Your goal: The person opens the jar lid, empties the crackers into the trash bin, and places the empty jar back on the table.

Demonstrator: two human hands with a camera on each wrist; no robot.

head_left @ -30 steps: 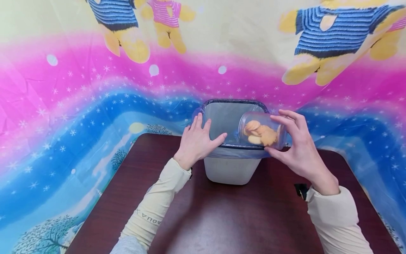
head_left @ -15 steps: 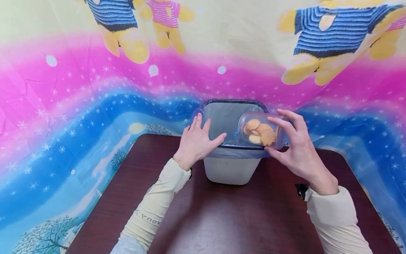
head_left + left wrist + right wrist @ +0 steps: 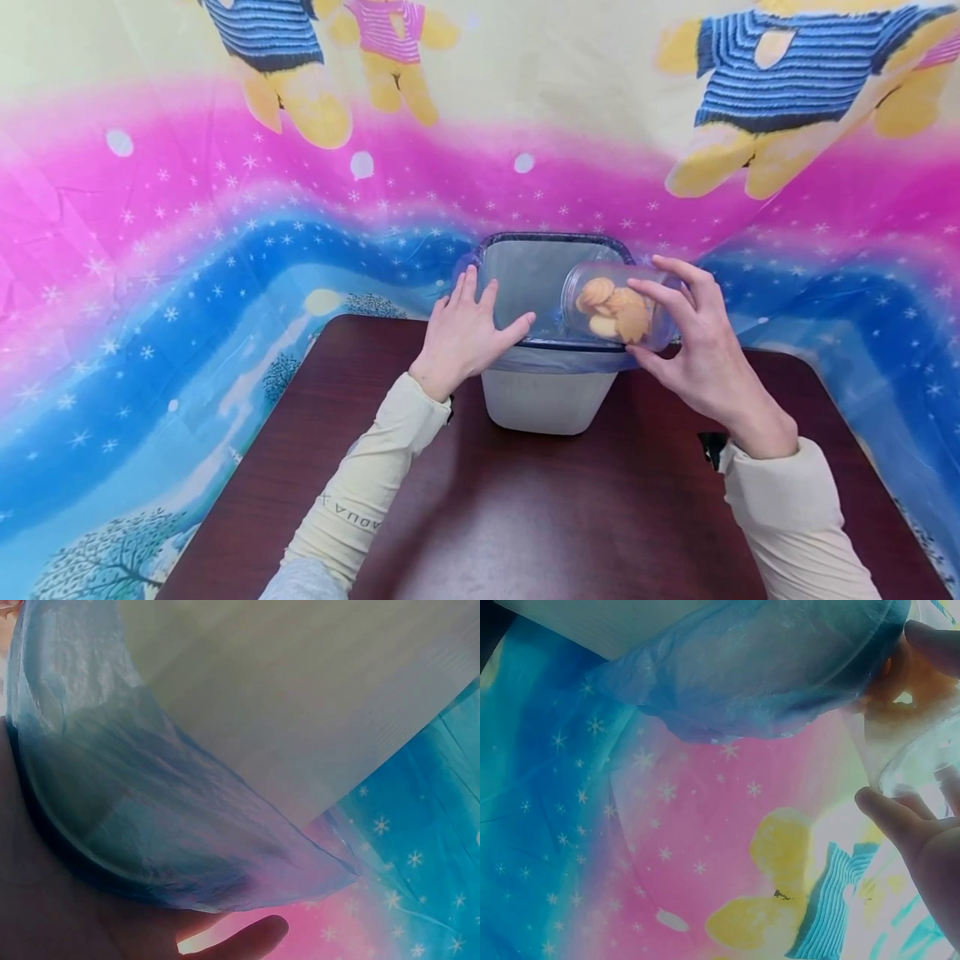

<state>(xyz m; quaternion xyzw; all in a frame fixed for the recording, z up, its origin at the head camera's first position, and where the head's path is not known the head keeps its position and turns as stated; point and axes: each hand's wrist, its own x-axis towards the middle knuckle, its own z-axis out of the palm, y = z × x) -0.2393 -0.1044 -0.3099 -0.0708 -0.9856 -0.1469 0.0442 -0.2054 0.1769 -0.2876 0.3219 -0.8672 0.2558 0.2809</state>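
My right hand [image 3: 705, 358] grips a clear plastic jar [image 3: 663, 312], tipped on its side with its mouth facing left over a trash can [image 3: 551, 404]. Several cookies [image 3: 617, 310] lie inside the jar near its mouth. A thin bluish plastic bag [image 3: 570, 360] lines the can and folds over its rim. My left hand [image 3: 465, 337] rests on the can's left rim with fingers spread. In the left wrist view the bag [image 3: 172, 810] hangs over the can's outer wall [image 3: 300, 697], beside the hand. The right wrist view shows the fingers around the jar [image 3: 922, 761], partly cut off.
The can stands on a dark reddish-brown table [image 3: 547, 517] near its far edge. Behind the table hangs a colourful printed cloth [image 3: 420, 183] with bears and snowflakes.
The jar has tilted slightly further, its mouth shifting a little to the left. The cookies have barely moved inside it. My left hand stays where it was.
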